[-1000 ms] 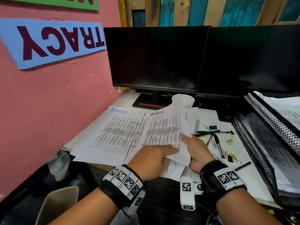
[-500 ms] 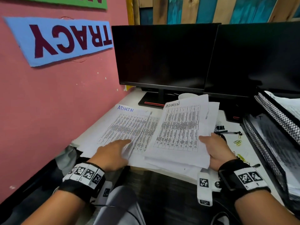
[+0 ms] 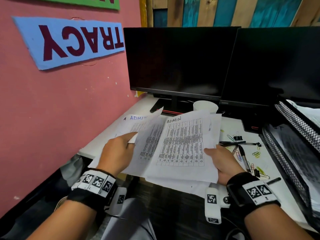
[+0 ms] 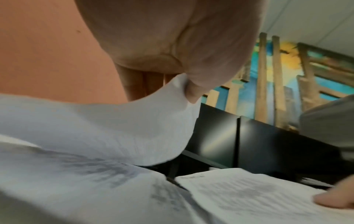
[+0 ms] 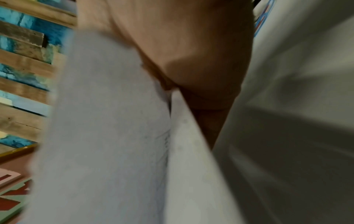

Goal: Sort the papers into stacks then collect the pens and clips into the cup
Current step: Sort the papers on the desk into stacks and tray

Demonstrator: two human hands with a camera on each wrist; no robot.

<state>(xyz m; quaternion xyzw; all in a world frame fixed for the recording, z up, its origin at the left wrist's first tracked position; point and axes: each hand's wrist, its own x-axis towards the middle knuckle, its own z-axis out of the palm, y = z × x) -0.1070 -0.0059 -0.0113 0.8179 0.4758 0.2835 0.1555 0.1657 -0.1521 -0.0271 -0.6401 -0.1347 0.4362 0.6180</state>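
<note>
Printed sheets marked ADMIN (image 3: 183, 142) lie fanned over the white desk (image 3: 270, 163). My left hand (image 3: 119, 151) pinches the edge of a curled sheet (image 3: 149, 141), lifting it; in the left wrist view the thumb (image 4: 191, 92) presses that sheet (image 4: 114, 124). My right hand (image 3: 223, 163) grips the right edge of the top sheets, the paper (image 5: 107, 121) caught between thumb and fingers. A white cup (image 3: 205, 106) stands behind the papers. Pens (image 3: 242, 153) and coloured clips (image 3: 256, 154) are scattered to the right.
Two dark monitors (image 3: 180, 63) stand at the back. A black mesh paper tray (image 3: 297, 135) with sheets fills the right edge. A pink wall (image 3: 52, 110) closes the left. More sheets (image 3: 173, 182) overhang the desk's front edge.
My left hand went from resting flat on the left stack to pinching and lifting one sheet. My right hand still holds the ADMIN sheets, now slightly further right.
</note>
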